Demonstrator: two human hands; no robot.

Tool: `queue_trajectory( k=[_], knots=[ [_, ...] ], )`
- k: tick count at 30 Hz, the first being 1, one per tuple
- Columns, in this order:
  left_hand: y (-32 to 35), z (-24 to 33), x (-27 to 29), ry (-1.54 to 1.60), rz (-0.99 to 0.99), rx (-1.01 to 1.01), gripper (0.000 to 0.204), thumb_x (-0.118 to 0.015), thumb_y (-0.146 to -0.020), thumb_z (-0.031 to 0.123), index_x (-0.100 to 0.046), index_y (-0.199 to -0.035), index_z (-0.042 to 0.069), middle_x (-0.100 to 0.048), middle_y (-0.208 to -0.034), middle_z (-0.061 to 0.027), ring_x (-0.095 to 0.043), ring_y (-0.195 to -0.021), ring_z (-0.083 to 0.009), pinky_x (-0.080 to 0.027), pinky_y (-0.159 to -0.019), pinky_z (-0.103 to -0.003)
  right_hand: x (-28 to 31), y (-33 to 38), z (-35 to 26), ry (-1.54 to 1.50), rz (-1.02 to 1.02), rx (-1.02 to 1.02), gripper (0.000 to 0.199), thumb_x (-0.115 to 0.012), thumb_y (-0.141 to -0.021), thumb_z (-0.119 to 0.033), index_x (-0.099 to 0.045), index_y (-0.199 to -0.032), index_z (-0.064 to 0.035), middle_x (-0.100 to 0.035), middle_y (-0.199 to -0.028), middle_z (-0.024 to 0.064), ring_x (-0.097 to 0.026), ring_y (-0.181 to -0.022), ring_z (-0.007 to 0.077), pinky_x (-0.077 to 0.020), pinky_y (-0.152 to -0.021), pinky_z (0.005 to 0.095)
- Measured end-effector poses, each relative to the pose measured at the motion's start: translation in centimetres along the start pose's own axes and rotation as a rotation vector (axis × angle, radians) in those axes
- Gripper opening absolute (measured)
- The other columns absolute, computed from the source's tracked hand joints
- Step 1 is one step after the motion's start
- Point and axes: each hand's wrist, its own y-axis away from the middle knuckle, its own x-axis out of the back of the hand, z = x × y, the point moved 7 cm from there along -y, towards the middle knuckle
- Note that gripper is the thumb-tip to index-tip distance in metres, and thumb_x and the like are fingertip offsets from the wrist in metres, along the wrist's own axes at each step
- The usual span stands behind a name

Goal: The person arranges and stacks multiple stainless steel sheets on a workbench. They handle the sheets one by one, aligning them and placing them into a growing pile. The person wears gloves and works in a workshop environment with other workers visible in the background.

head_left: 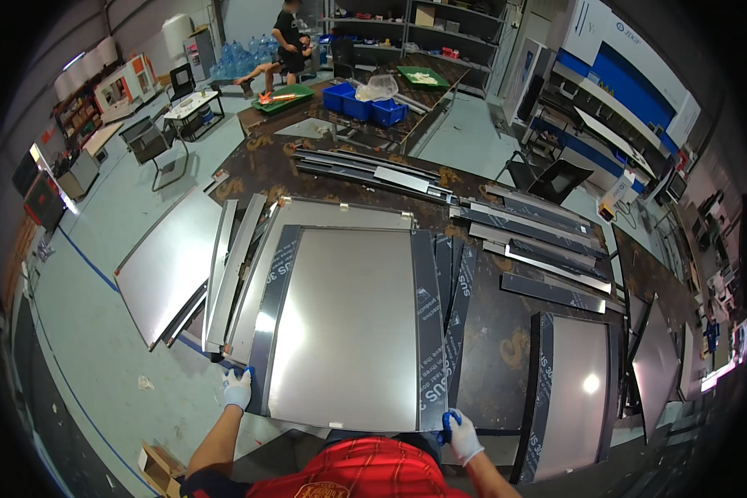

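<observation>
A large brushed-metal panel [349, 324], with dark printed protective film along its left and right sides, lies in front of me over other sheets on the table. My left hand [236, 388], in a white glove with blue fingertips, closes on its near left corner. At the near right corner my right hand [463, 437], gloved alike, grips the edge with bent fingers. Under the panel, another metal sheet [317, 213] shows at the far side and left. Long metal strips [228, 274] lean along the left. The undersides of both corners are hidden.
Metal strips [548, 241] lie stacked at the right, with more profiles [365, 170] behind. A second filmed panel [579, 390] stands near right, a bare sheet [170, 257] left. Farther back are blue bins [357, 106], a green tray [423, 76], chairs [149, 139] and a seated person [289, 41].
</observation>
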Motion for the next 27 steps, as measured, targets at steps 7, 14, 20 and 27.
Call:
queue_trajectory(
  k=[7, 14, 20, 27],
  knots=[
    [3.6, 2.2, 0.5, 0.14, -0.193, 0.013, 0.065, -0.055, -0.112, 0.055, -0.073, -0.134, -0.004, -0.073, -0.132, -0.0323, -0.067, -0.129, -0.0477, -0.052, -0.108, -0.052, 2.8, -6.1, -0.9, 0.442, 0.001, -0.266, 0.063, -0.056, -0.113, -0.055, -0.077, -0.125, 0.0031, -0.079, -0.107, 0.0151, -0.073, -0.097, 0.0281, -0.0561, -0.089, 0.0423],
    [8.7, 2.4, -2.5, 0.396, 0.044, -0.035, 0.06, -0.051, -0.115, 0.047, -0.071, -0.134, -0.006, -0.073, -0.132, -0.0314, -0.071, -0.121, -0.0439, -0.054, -0.106, -0.047, 3.3, -5.4, -6.7, 0.7, 0.516, 0.06, 0.056, -0.053, -0.11, -0.051, -0.077, -0.123, -0.0013, -0.075, -0.119, 0.0335, -0.067, -0.122, 0.0536, -0.0524, -0.107, 0.055],
    [14.7, 4.4, -6.6, 0.683, -0.167, -0.152, 0.062, -0.048, -0.12, 0.042, -0.065, -0.141, -0.013, -0.074, -0.136, -0.0214, -0.073, -0.114, -0.0305, -0.059, -0.099, -0.039, 11.7, 2.8, -3.6, 0.669, 0.632, -0.047, 0.053, -0.051, -0.111, -0.05, -0.077, -0.121, -0.005, -0.074, -0.127, 0.0297, -0.067, -0.124, 0.0495, -0.0512, -0.108, 0.0554],
    [24.8, 16.7, -13.9, 0.631, -0.222, -0.377, 0.056, -0.052, -0.119, 0.037, -0.067, -0.14, -0.013, -0.077, -0.127, -0.0193, -0.072, -0.107, -0.0254, -0.056, -0.099, -0.038, 28.3, 13.1, 0.6, 0.538, 0.879, -0.072, 0.051, -0.056, -0.111, -0.047, -0.077, -0.124, -0.0023, -0.075, -0.121, 0.0304, -0.069, -0.119, 0.0493, -0.0528, -0.106, 0.0544]
  ],
)
